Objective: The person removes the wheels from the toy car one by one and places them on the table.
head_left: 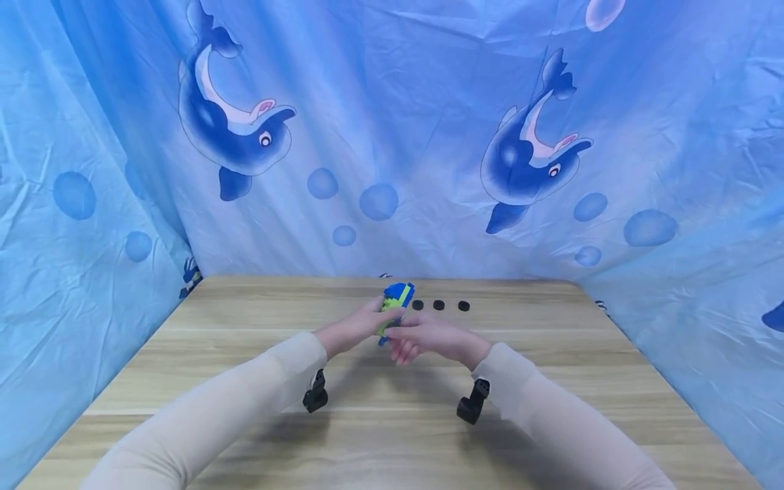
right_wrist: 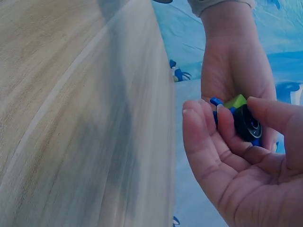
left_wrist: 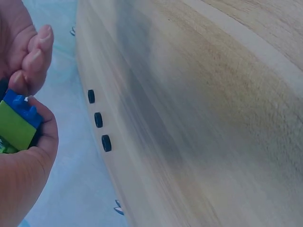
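Note:
My left hand (head_left: 358,325) grips a small blue and lime-green toy vehicle (head_left: 399,294) built of blocks, held up above the far part of the table. Blue studs show on the toy in the left wrist view. With thumb and index finger my right hand (head_left: 437,335) pinches a black toy wheel (right_wrist: 248,124) at the side of the vehicle. Whether the wheel is fixed on an axle I cannot tell. The right hand's other fingers are partly curled beneath. Much of the toy is hidden by both hands.
Three more black wheels, a left one (head_left: 418,305), a middle one (head_left: 439,305) and a right one (head_left: 463,306), lie in a row on the wooden table (head_left: 392,422) near its far edge. Behind hangs a blue curtain (head_left: 392,136) with dolphins.

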A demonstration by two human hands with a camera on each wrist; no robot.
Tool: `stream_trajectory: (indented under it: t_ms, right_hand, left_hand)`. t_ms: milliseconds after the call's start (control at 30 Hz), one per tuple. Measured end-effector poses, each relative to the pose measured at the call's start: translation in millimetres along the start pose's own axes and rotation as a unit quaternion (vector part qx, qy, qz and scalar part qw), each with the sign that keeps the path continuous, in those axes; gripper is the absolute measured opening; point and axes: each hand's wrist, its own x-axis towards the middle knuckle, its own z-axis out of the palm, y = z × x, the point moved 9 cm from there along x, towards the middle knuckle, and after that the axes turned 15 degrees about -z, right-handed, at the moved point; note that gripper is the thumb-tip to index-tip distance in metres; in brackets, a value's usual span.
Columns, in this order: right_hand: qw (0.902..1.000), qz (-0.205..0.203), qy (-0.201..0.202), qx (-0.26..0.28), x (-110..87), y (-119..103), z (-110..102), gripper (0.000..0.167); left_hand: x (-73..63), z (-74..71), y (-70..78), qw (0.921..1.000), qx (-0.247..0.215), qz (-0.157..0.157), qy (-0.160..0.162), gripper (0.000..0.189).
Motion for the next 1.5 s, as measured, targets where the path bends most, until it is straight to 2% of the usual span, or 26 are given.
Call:
stream_trajectory:
  t_ms: [133, 400, 567, 767, 967, 1167, 1300, 1400, 1500]
  right_hand:
    - [0.9993, -0.006, 0.023, -0.030, 0.2, -3, -1, 0.034]
    - [0.9920, -0.010, 0.087, -0.091, -2.5, -6, -4, 0.036]
    - [0.9841, -0.035, 0.108, -0.137, -2.1, -7, -5, 0.039]
    - [0.9791, -0.045, 0.111, -0.164, -0.6, -5, -4, 0.039]
    - [0.9760, -0.054, 0.108, -0.181, 2.8, -9, -2, 0.038]
    - [0.9709, -0.067, 0.082, -0.215, 7.8, -14, 1, 0.036]
    - [0.9718, -0.061, 0.090, -0.209, 5.8, -11, -6, 0.036]
    - [0.9746, -0.041, 0.124, -0.182, 2.0, -7, -17, 0.030]
    - [0.9782, -0.027, 0.159, -0.131, -0.6, -3, -24, 0.027]
  left_hand:
    - [-0.2, 3.2, 2.0, 0.9997, -0.005, 0.019, -0.017, 0.039]
    - [0.4, 2.4, 1.1, 0.9998, 0.002, 0.019, -0.006, 0.039]
    - [2.8, 2.2, -2.7, 0.9999, 0.001, 0.012, 0.001, 0.036]
    - [2.1, 1.6, -5.6, 0.9999, -0.003, -0.003, 0.011, 0.037]
    - [2.0, -2.4, -5.2, 0.9996, -0.011, -0.002, 0.027, 0.033]
    - [3.6, -8.7, -15.1, 0.9988, -0.017, -0.027, 0.038, 0.032]
    - [4.6, -6.0, -15.7, 0.9991, -0.023, -0.025, 0.025, 0.032]
    - [7.0, -2.8, -14.8, 0.9991, -0.031, -0.017, 0.022, 0.031]
    - [9.1, -2.5, -16.3, 0.9983, -0.044, -0.021, 0.034, 0.034]
